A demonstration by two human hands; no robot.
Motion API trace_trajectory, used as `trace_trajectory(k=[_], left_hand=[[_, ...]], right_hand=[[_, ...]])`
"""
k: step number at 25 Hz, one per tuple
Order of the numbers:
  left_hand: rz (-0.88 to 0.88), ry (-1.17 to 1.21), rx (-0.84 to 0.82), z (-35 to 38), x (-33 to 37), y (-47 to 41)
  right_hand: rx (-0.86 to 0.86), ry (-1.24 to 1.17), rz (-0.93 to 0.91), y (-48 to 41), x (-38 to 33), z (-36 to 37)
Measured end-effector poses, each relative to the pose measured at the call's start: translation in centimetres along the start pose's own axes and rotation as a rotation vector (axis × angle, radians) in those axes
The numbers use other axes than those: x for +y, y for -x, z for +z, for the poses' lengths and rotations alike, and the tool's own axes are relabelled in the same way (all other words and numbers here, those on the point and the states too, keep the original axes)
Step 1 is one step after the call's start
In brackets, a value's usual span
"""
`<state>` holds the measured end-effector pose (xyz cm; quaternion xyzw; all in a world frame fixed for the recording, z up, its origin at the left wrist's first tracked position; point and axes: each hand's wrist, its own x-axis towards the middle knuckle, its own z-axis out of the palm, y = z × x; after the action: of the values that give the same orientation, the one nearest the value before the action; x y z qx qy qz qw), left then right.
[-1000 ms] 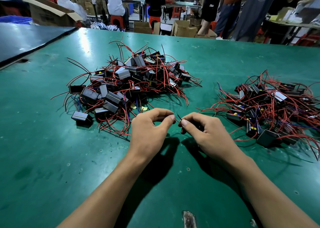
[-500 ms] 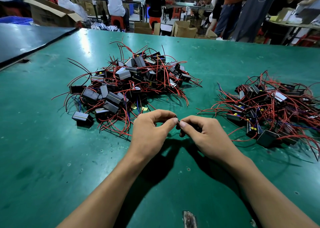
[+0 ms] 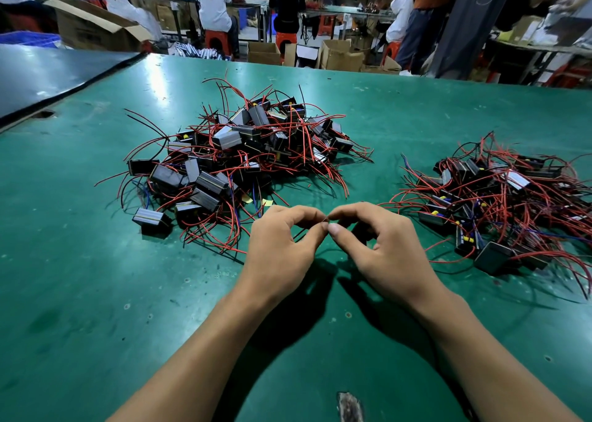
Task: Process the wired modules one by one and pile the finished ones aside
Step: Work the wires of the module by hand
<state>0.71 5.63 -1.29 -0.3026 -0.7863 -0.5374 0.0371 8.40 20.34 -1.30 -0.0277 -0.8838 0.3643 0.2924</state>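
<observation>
A big heap of black box modules with red wires [image 3: 243, 152] lies on the green table [image 3: 80, 277], left of centre. A second heap of the same modules [image 3: 499, 203] spreads at the right. My left hand [image 3: 282, 248] and my right hand [image 3: 381, 245] meet fingertip to fingertip in front of the heaps, both pinching the thin end of a dark wire [image 3: 326, 220] between thumb and forefinger. A dark module [image 3: 360, 234] sits under my right palm, mostly hidden.
A dark table [image 3: 48, 79] adjoins at the far left. Beyond the far edge stand cardboard boxes [image 3: 339, 56], red stools and several people at benches. A worn patch [image 3: 349, 405] marks the table's near edge.
My two hands have closed the small gap between them, so the fingertips now touch around the wire end. The heaps have not moved.
</observation>
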Motion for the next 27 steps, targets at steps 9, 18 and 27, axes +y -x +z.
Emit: trace_trajectory(k=[9,18,27], left_hand=[[0.187,-0.156,0.005,-0.2,-0.1,0.3],[0.031,-0.017,-0.007,-0.1,-0.2,0.0],[-0.081,0.143,-0.060,-0.5,-0.1,-0.4]], right_hand=[[0.038,0.057,-0.027,-0.2,0.2,0.5],[0.021,-0.005,-0.013,-0.2,0.3,0.7],[-0.017,-0.107,0.111,0.0,0.9,0.4]])
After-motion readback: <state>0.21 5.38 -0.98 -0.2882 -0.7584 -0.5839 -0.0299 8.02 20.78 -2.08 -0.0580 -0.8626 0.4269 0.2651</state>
